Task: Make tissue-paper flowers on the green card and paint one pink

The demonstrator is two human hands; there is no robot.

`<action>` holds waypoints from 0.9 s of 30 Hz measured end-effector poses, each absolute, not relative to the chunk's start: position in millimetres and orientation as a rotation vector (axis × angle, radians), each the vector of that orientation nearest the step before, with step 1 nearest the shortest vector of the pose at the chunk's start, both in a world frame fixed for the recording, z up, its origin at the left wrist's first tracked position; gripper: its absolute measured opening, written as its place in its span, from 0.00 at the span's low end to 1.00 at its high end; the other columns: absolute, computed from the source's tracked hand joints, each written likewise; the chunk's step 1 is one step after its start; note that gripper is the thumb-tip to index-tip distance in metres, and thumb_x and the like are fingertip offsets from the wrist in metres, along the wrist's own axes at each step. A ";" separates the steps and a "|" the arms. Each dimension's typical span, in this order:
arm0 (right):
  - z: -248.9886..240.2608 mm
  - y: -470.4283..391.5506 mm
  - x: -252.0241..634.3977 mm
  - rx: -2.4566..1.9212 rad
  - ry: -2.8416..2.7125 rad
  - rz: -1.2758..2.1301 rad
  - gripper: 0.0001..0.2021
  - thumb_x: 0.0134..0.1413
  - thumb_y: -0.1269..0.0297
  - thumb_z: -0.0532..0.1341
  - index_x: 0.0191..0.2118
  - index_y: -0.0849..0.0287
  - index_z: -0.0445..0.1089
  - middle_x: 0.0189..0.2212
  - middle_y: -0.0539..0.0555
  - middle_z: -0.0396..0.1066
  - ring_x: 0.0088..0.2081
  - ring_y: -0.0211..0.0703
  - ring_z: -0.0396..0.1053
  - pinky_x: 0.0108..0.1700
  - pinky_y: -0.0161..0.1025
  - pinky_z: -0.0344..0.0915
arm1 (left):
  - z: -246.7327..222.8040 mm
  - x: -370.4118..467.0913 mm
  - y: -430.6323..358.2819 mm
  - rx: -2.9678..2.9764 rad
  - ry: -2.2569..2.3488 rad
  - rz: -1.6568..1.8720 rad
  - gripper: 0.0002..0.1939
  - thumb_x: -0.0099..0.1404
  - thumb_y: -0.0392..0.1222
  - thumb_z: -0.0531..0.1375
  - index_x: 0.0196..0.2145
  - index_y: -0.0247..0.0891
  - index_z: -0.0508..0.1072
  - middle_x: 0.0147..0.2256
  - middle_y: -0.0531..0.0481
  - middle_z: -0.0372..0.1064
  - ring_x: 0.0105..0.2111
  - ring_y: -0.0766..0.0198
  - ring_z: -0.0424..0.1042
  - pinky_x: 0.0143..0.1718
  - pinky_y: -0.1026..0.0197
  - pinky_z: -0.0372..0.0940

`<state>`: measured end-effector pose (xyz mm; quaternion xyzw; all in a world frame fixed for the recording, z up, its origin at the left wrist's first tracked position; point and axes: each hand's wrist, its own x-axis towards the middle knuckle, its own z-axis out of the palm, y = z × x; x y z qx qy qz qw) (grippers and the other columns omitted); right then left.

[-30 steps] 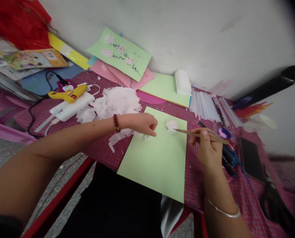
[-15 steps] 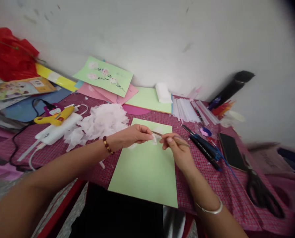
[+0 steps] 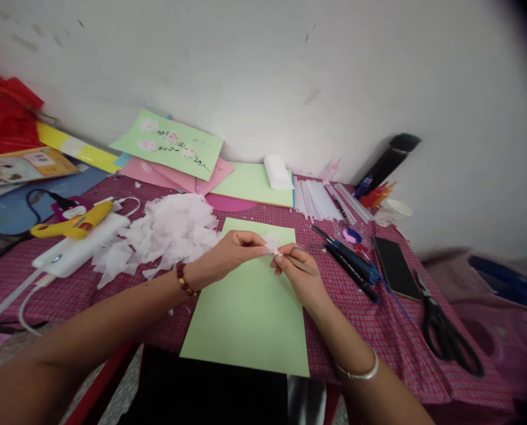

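So since a second ago the left hand (image 3: 234,254) is no longer hanging curled over the green sheet (image 3: 250,319) on its own. Both hands are now coming together above the sheet's far part, fingertips practically meeting. The left hand is pinching a little white paper piece (image 3: 273,250) between thumb and finger. The right hand (image 3: 301,274) is gripping a thin brown stick (image 3: 302,267), and its fingertips are working right at that same piece. Can't really tell how the paper is folded, it's too small and half hidden.

Over to the left, a big loose pile of white paper scraps (image 3: 175,227) is sitting beside the sheet, and a yellow glue gun (image 3: 75,225) is lying on a white power strip (image 3: 80,245). Behind, a green card with pink flowers (image 3: 170,141) is resting on some pink sheets (image 3: 157,174). To the right, pens (image 3: 352,271), a dark phone-like slab (image 3: 396,267) and black-handled scissors (image 3: 449,339) are lying on the checked tablecloth (image 3: 379,330).
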<state>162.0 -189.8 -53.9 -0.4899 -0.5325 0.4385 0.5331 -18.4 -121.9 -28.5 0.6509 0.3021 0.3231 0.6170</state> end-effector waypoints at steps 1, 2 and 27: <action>-54.1 -189.8 162.2 -1.183 -1.290 0.984 0.10 0.54 0.56 0.63 0.30 0.57 0.70 0.26 0.49 0.69 0.25 0.36 0.66 0.28 0.35 0.64 | -28.7 -19.2 -122.8 1.488 0.710 0.738 0.10 0.58 0.45 0.65 0.29 0.35 0.75 0.26 0.54 0.69 0.27 0.71 0.63 0.31 0.65 0.57; -54.0 -189.9 162.6 -1.198 -1.326 0.908 0.09 0.55 0.58 0.63 0.29 0.57 0.70 0.25 0.49 0.68 0.25 0.36 0.66 0.28 0.35 0.64 | -28.2 -19.9 -124.0 1.474 0.731 0.728 0.10 0.58 0.45 0.64 0.28 0.35 0.74 0.24 0.56 0.66 0.24 0.72 0.60 0.28 0.66 0.54; -54.4 -185.6 194.0 -1.189 -1.210 0.733 0.14 0.64 0.56 0.55 0.39 0.58 0.76 0.26 0.51 0.68 0.25 0.35 0.64 0.27 0.36 0.60 | -41.2 -12.1 -82.5 2.964 1.102 0.421 0.10 0.65 0.33 0.53 0.31 0.34 0.73 0.34 0.44 0.70 0.34 0.59 0.69 0.27 0.60 0.53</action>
